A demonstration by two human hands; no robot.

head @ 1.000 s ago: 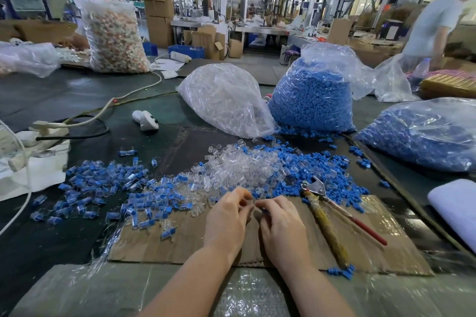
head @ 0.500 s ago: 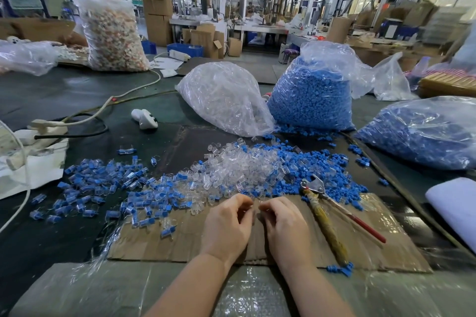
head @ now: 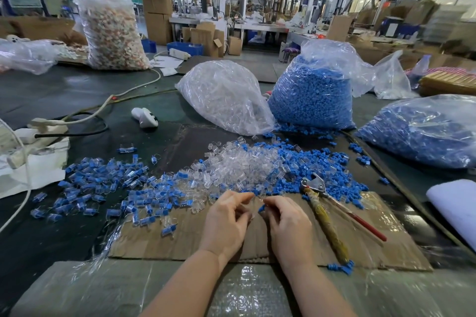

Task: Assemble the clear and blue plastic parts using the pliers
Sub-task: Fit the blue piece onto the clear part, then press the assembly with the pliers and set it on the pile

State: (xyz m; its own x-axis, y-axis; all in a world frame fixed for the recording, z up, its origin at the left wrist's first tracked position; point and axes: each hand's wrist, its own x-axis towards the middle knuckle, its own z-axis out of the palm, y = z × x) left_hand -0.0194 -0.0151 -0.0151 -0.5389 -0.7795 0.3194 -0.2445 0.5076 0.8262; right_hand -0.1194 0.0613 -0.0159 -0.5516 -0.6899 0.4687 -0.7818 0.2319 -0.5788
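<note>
Blue plastic part point(head: 261, 208) pinched in right hand point(head: 288, 224) fingertips, pointing 9 o'clock at left hand point(head: 226, 221), whose curled fingers seem to hold a clear part, too faint to confirm. Pliers point(head: 332, 213) lie untouched at 3 o'clock, nearer right hand.

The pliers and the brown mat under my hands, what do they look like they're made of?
The pliers seem to have a bare, dull grey metal head. One handle looks wrapped in yellowish fibre or tape, worn and matte; the other is thin with a glossy red sleeve, likely plastic. The brown mat looks like corrugated cardboard: matte, creased, with a frayed edge and wrinkled clear film over part of it.
</note>
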